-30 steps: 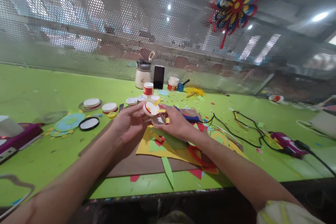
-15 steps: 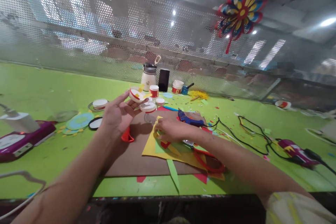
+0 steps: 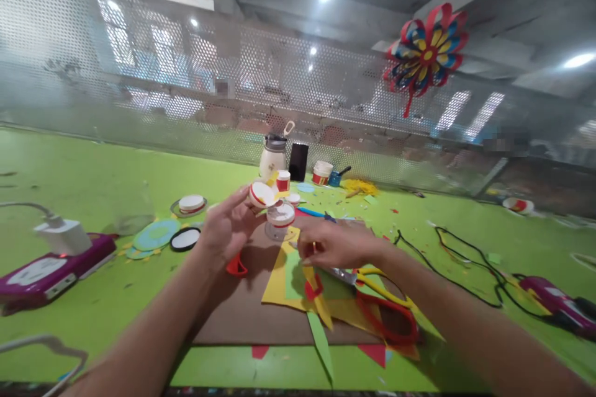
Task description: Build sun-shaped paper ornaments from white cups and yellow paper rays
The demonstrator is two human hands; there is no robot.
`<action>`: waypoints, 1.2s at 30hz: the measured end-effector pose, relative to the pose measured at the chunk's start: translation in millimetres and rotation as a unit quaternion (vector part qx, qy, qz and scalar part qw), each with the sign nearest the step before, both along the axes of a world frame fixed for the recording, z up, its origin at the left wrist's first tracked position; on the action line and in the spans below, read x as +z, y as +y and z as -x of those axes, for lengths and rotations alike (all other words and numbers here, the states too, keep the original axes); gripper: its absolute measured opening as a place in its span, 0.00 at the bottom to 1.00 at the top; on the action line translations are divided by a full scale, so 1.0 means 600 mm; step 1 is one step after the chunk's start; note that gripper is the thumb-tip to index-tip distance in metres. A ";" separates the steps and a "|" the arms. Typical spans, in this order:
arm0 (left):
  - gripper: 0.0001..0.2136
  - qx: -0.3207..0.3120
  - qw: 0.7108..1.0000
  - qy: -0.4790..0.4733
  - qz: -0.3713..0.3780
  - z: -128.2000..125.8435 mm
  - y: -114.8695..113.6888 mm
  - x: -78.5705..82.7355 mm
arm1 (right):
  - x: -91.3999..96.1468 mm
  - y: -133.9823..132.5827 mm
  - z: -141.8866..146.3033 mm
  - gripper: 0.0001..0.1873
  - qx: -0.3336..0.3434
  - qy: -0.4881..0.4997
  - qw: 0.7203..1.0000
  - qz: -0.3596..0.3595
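Note:
My left hand is closed on a white round lid with a red rim, held tilted above the cardboard; yellow paper bits stick out at its edge. My right hand is pinched at a small yellow paper piece, low over layered yellow paper and green paper. Under its fingers lie cut yellow and red scraps. Scissors with red and yellow handles rest beside that wrist, blades partly covered. Just behind the right hand, a blue glue gun is mostly hidden. A white-lidded clear jar stands between the hands.
Brown cardboard lies on the green table. Purple power strips sit left and right, with a black cable at right. Behind are a flask, a dark tablet and tubs. Red tape ring lies near my left wrist.
The camera view has shifted, so the table sits lower in the picture. My right hand has lifted slightly from the scraps with its fingers pinched; my left hand still holds the lid.

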State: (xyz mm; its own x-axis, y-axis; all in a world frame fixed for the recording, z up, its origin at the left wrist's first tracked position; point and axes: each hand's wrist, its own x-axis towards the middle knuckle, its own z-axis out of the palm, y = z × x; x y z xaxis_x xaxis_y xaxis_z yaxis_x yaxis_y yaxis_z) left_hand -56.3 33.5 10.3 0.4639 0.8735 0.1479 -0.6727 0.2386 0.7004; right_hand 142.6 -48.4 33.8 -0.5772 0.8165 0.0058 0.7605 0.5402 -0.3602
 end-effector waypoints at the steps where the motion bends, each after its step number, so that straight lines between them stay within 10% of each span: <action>1: 0.08 -0.008 1.000 0.003 -0.001 0.000 -0.002 -0.001 | 0.018 -0.015 -0.008 0.03 0.003 0.044 0.999 -0.014; 8: 0.06 -0.069 0.996 0.029 -0.039 -0.012 -0.021 -0.013 | 0.097 -0.066 -0.033 0.02 0.018 0.186 0.972 -0.139; 36: 0.07 -0.156 0.986 0.054 0.018 -0.038 -0.053 -0.019 | 0.075 0.010 -0.004 0.04 -0.048 0.277 0.955 -0.099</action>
